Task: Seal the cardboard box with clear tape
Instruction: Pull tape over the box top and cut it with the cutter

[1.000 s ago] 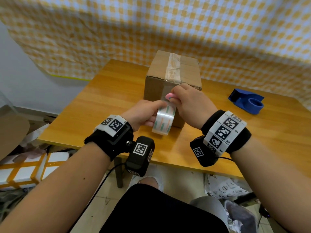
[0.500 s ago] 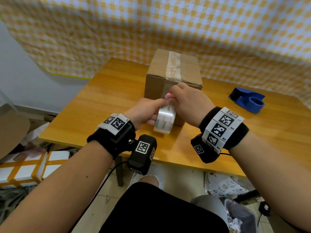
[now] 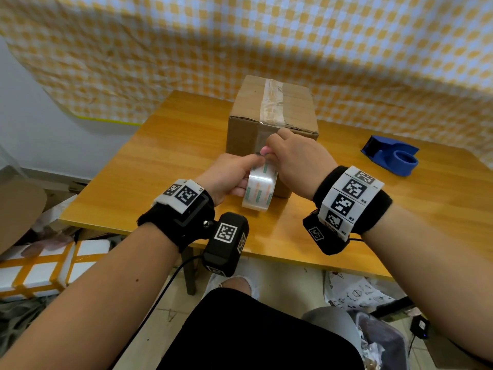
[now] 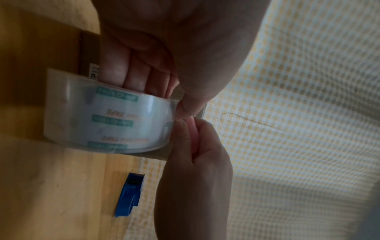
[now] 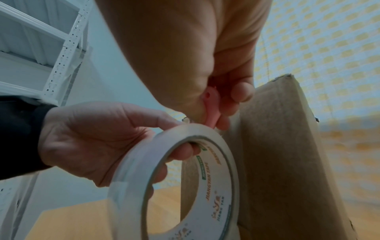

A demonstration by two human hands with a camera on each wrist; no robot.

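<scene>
The cardboard box (image 3: 272, 110) stands on the wooden table (image 3: 160, 166), with a strip of clear tape (image 3: 270, 102) running along its top and down its near face. Just in front of that face, my left hand (image 3: 226, 174) holds the clear tape roll (image 3: 260, 188) upright, fingers (image 4: 133, 73) through the core and thumb on the outer rim. My right hand (image 3: 296, 158) grips a small pink cutter (image 3: 265, 150) at the top of the roll, where the tape leaves it. In the right wrist view, the pink cutter (image 5: 211, 105) sits between the tape roll (image 5: 131, 178) and the box (image 5: 277, 154).
A blue tape dispenser (image 3: 389, 158) lies on the table to the right of the box. A yellow checked cloth (image 3: 346, 49) hangs behind the table. White and orange boxes (image 3: 40, 265) sit on the floor at left, and a bin with rubbish (image 3: 378, 340) at lower right.
Almost nothing differs. My right hand with the pink cutter has edged slightly left along the top of the roll. The left hand and the roll stay in place.
</scene>
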